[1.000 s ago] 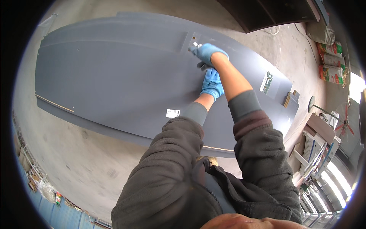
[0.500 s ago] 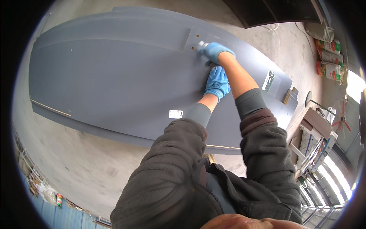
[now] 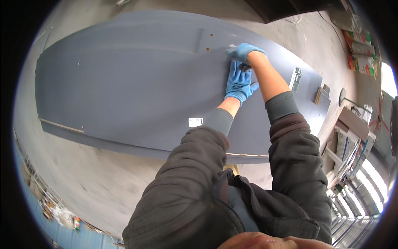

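A large dark grey panel lies flat in front of me, on top of at least one more panel. My left hand, in a blue glove, rests on it with the fingers stretched out and pressed flat. Just beyond, my right hand, also gloved, is closed with its fingers curled toward the panel. A small pale thing shows at its fingertips, too blurred to name. Two small round holes sit in the panel left of the right hand. A white label is stuck near the front edge.
At the panel's right lie a printed strip and some small wooden blocks. Colourful bags stack against the right wall. A red-bladed fan and a cluttered bench stand at the right. Concrete floor surrounds the panel.
My right hand has moved slightly right over the panel, with the pale thing at its fingertips. My left hand stays flat, its fingers now showing more. The whole view has shifted a little.
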A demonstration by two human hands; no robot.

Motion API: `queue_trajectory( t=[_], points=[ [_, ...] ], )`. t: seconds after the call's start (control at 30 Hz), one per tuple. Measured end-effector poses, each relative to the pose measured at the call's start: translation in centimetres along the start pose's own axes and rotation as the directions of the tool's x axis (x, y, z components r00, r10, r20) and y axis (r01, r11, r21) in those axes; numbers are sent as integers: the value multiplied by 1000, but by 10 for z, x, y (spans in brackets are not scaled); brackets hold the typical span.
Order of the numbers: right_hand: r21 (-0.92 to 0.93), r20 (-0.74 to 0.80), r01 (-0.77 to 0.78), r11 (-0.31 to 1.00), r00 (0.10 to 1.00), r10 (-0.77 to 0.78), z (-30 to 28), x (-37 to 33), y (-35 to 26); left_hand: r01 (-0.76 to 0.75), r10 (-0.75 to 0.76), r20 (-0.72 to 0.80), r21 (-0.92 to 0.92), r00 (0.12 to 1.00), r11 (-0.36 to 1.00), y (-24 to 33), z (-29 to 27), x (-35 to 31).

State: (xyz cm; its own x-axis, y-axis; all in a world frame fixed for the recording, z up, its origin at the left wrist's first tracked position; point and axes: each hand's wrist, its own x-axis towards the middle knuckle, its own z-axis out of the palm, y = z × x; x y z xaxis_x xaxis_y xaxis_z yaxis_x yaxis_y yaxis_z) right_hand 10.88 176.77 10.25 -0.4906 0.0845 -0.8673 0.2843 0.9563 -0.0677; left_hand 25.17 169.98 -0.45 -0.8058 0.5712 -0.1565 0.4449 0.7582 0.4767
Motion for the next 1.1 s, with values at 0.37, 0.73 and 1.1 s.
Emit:
queue_trajectory(
  t=[0.37,0.73,1.1],
  points=[
    [416,-132,-217,883,946,295,16,-8,85,-25,36,-156,71,987,997,-1,15,6],
    [386,-161,-204,900,945,283,17,-34,99,-9,18,-128,73,992,997,1,7,5],
    [641,11,-342,687,899,437,88,-106,132,-62,63,-17,40,998,997,-5,-16,-1]
  ],
)
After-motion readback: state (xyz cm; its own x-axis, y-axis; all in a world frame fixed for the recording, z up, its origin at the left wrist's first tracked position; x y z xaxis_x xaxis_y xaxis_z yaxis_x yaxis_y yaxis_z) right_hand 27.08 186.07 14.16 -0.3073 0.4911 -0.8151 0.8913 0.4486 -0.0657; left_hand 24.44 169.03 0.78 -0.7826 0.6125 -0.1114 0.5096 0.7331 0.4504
